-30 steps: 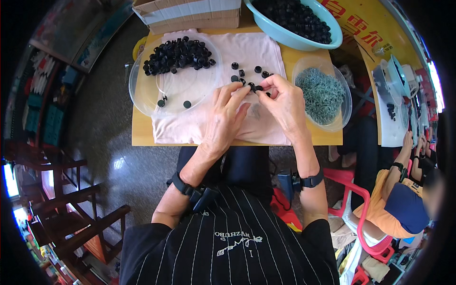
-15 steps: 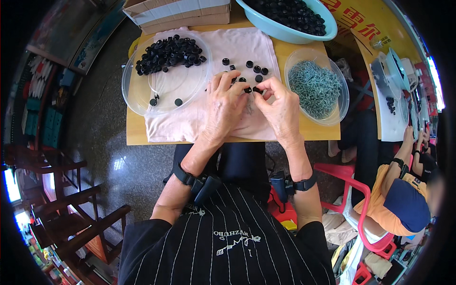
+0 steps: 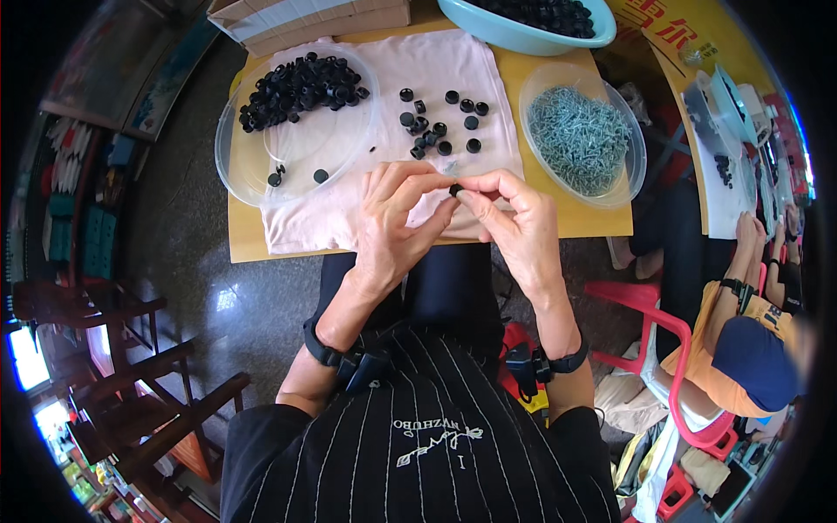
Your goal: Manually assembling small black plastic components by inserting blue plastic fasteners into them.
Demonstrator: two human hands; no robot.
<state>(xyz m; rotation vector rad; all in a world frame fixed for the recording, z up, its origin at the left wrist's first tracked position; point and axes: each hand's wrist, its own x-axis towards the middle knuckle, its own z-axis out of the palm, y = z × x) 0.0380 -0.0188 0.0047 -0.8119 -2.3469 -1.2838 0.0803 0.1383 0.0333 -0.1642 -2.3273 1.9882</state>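
My left hand (image 3: 397,222) and my right hand (image 3: 519,227) meet fingertip to fingertip over the near edge of a pale pink cloth (image 3: 453,74). Between them they pinch one small black cap (image 3: 455,188). Several loose black caps (image 3: 440,122) lie on the cloth just beyond my fingers. To the left, a clear round tray (image 3: 331,152) holds a heap of black caps (image 3: 296,87). To the right, a clear bowl (image 3: 632,166) is full of small grey-green screws (image 3: 575,135).
A blue basin (image 3: 506,30) of black caps sits at the far edge of the yellow table (image 3: 602,222), beside cardboard boxes (image 3: 305,13). Another person (image 3: 750,340) sits on a red plastic chair (image 3: 663,322) at the right. Dark wooden chairs (image 3: 131,383) stand lower left.
Both hands have drawn back from the loose caps toward the near table edge, still pinched together on a small black cap. The view has tilted slightly.
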